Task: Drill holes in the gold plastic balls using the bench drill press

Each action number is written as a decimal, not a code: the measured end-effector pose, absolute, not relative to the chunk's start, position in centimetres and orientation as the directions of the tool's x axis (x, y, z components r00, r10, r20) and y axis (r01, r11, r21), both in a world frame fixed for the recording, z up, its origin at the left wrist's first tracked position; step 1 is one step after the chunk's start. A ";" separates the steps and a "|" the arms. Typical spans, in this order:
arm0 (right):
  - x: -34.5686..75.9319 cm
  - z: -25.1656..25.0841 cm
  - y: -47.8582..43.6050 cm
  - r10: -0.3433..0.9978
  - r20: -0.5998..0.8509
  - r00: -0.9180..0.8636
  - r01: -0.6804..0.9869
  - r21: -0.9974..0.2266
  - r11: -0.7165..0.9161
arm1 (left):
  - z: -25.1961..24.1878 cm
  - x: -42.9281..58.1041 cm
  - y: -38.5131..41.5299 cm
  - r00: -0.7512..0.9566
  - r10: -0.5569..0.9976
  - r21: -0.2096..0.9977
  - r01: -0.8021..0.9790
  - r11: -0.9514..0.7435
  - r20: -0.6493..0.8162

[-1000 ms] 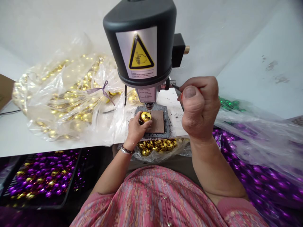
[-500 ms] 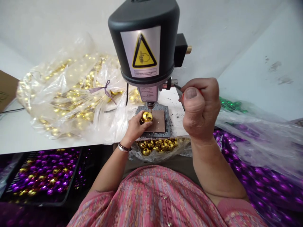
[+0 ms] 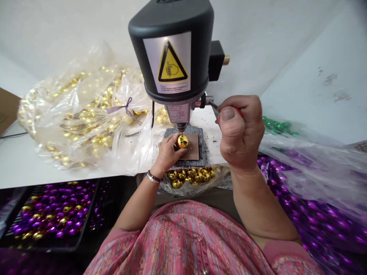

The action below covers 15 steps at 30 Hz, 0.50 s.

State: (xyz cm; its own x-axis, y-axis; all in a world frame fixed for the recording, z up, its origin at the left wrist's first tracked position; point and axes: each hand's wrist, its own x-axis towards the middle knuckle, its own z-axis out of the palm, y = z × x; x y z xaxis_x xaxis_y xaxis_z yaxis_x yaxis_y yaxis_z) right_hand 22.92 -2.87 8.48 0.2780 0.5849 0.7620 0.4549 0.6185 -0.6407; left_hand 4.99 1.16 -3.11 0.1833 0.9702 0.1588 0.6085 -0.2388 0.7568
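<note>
A shiny gold ball [image 3: 182,141] sits on the brown board [image 3: 194,147] over the grey base of the drill press [image 3: 172,49]. My left hand [image 3: 169,152] grips the ball from its left side, thumb at the front. Right above the ball is the drill's chuck [image 3: 181,127], its thin bit at the ball's top; whether it has entered cannot be made out. My right hand [image 3: 242,131] is closed around the red-ended lever [image 3: 213,107] at the machine's right side.
A clear bag of gold balls [image 3: 86,114] lies on the white table [image 3: 17,160]. Below the table edge are more gold balls [image 3: 190,176] in plastic and a black crate [image 3: 82,229] of purple and gold ones. Purple balls [image 3: 315,225] and green balls [image 3: 279,125] are at the right.
The gold ball in my left hand has shifted slightly right, under the bit. My right hand stays on the lever. The whole view has moved slightly.
</note>
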 end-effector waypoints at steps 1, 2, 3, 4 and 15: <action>22.9 8.4 -2.9 0.582 0.765 0.274 0.452 -0.637 0.625 | -3.1 5.1 1.1 0.189 0.969 0.755 0.609 -0.242 0.158; 23.0 8.4 -2.9 0.577 0.770 0.271 0.447 -0.632 0.633 | -3.1 5.1 1.0 0.198 0.968 0.757 0.607 -0.244 0.153; 23.0 8.4 -2.8 0.571 0.775 0.270 0.443 -0.627 0.641 | -3.1 5.2 0.9 0.206 0.968 0.760 0.602 -0.243 0.146; 23.0 8.4 -2.8 0.566 0.779 0.270 0.439 -0.623 0.648 | -3.1 5.3 0.8 0.214 0.967 0.766 0.596 -0.242 0.138; 23.3 8.9 -3.4 0.619 0.757 0.209 0.469 -0.633 0.616 | -3.1 6.4 0.5 0.145 0.984 0.749 0.640 -0.172 0.102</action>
